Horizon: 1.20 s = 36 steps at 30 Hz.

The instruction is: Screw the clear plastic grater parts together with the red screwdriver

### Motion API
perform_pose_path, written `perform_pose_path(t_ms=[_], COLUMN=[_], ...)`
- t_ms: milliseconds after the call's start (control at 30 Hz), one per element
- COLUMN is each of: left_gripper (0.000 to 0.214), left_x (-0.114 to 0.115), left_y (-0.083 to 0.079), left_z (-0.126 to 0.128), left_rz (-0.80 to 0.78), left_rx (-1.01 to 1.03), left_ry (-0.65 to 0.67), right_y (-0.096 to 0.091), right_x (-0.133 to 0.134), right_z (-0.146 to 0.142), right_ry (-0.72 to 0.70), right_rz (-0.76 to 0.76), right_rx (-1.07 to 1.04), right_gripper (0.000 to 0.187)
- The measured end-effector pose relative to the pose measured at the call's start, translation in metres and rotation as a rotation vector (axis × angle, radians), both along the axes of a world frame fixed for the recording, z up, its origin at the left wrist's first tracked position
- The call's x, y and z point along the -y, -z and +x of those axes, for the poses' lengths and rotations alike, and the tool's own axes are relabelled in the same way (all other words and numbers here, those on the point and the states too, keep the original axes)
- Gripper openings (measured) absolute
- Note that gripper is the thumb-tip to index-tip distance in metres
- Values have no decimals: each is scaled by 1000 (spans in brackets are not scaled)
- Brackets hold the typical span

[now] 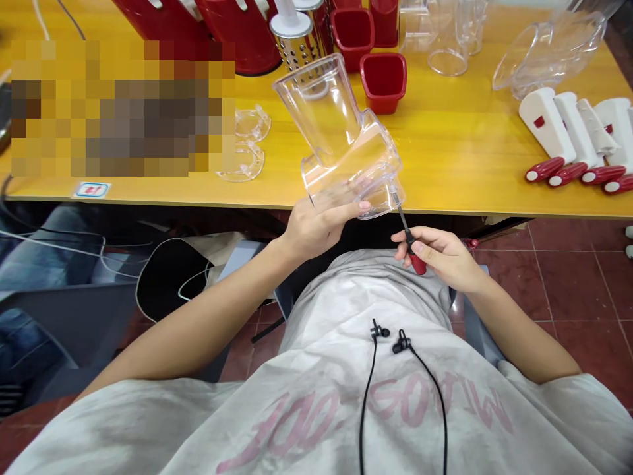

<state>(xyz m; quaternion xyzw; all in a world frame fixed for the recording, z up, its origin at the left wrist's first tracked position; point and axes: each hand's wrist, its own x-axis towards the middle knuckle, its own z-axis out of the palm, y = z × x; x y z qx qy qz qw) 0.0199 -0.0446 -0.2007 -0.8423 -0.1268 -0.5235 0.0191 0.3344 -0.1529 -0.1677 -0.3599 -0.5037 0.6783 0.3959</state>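
My left hand (321,221) is closed around the lower part of a clear plastic grater housing (341,125), which tilts over the table's front edge with its square chute pointing up and left. In my right hand (440,254) is a screwdriver (414,254) with a red and black handle, pinched between thumb and fingers. Its metal shaft reaches up to the lower right rim of the housing and appears to touch it there. The exact spot under the tip is too small to make out.
On the yellow table (459,152) stand red cups (384,82), a metal grater drum (297,46) and more clear parts (448,63). White handles with red grips (548,132) line the right side. Two clear rings (242,161) lie left. A label (92,190) sits at the front edge.
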Motion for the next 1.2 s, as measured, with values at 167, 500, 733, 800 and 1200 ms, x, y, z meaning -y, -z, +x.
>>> perform_pose_path(t_ms=[167, 500, 733, 800, 1200], left_gripper=[47, 61, 66, 68, 68], left_x=[-2, -3, -3, -4, -3], left_y=[-1, -7, -9, -9, -5], left_z=[-1, 4, 4, 5, -2], left_rz=[10, 77, 78, 95, 47], left_rx=[-25, 23, 30, 35, -15], left_ry=[-1, 63, 70, 76, 63], right_y=[-1, 4, 8, 8, 2], right_x=[-1, -4, -3, -3, -7], right_z=[0, -8, -4, -4, -9], right_ry=[72, 132, 64, 74, 157], right_rz=[10, 4, 26, 21, 7], right_rx=[74, 18, -56, -44, 70], right_gripper=[53, 56, 46, 44, 55])
